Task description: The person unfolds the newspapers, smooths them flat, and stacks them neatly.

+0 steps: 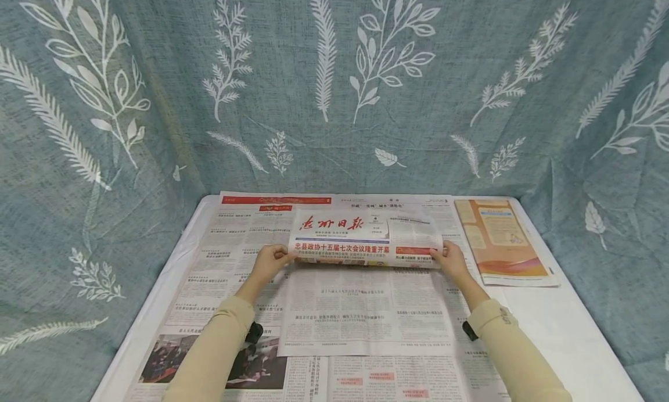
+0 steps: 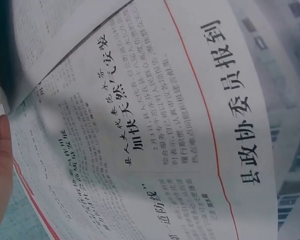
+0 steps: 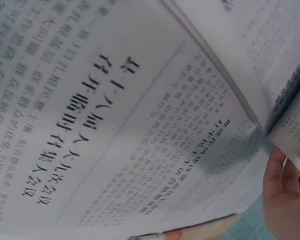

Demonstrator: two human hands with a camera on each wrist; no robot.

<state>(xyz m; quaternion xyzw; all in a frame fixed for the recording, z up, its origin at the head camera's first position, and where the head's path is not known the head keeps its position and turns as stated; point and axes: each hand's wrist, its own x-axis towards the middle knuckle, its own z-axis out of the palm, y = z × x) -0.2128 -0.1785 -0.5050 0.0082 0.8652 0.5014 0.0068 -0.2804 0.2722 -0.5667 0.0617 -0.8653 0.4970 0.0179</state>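
A newspaper with a red masthead and headline lies crosswise mid-table in the head view, its near edge curving in a loose fold. At the left end of that fold, my left hand pinches the paper between thumb and fingers. My right hand grips the opposite end the same way. Beneath the fold, a flat printed page stretches toward me. The left wrist view shows left fingers at the paper's edge; right fingers hold the curled paper in the right wrist view.
Larger newspaper sheets are spread under the folded one, over a white tabletop. An orange and tan printed booklet lies at the right. Blue-grey leaf-patterned cloth hangs behind and at both sides.
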